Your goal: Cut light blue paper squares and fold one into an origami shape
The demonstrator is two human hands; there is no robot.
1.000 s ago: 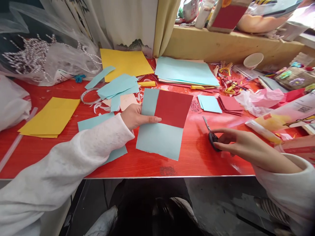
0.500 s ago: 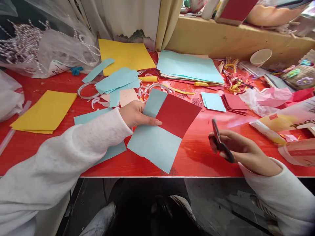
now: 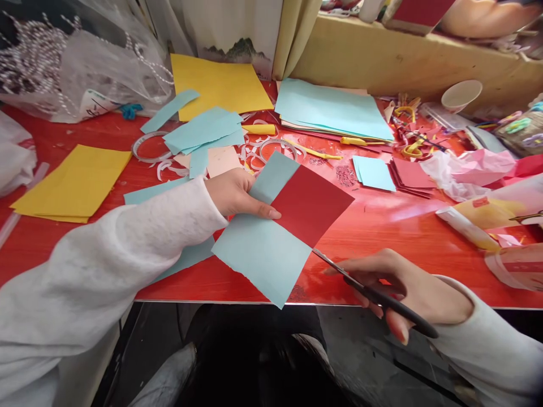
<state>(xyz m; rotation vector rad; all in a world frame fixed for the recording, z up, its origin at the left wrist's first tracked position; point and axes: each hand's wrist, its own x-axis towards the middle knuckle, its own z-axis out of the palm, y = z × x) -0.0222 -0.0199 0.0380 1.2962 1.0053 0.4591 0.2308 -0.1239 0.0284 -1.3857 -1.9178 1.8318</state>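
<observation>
My left hand (image 3: 241,195) pinches a light blue sheet of paper (image 3: 263,254) together with a red paper square (image 3: 314,206) laid over its upper right part, thumb on top. Black-handled scissors (image 3: 369,291) are in my right hand (image 3: 399,288). Their blade tips reach the right edge of the papers, by the lower corner of the red square. Whether the blades have paper between them I cannot tell. Another light blue sheet (image 3: 186,263) lies partly hidden beneath my left forearm.
Yellow sheets (image 3: 76,181) lie at left. Blue offcuts (image 3: 203,130) and tape rolls (image 3: 148,147) are behind my left hand. A stack of blue sheets (image 3: 331,110) lies at the back, with small blue squares (image 3: 375,172) and red squares (image 3: 411,175) in front. A paper cup (image 3: 462,96) stands back right.
My right hand has turned the scissors from pointing up to pointing left and brought their tips to the paper's edge. The held papers have rotated slightly clockwise.
</observation>
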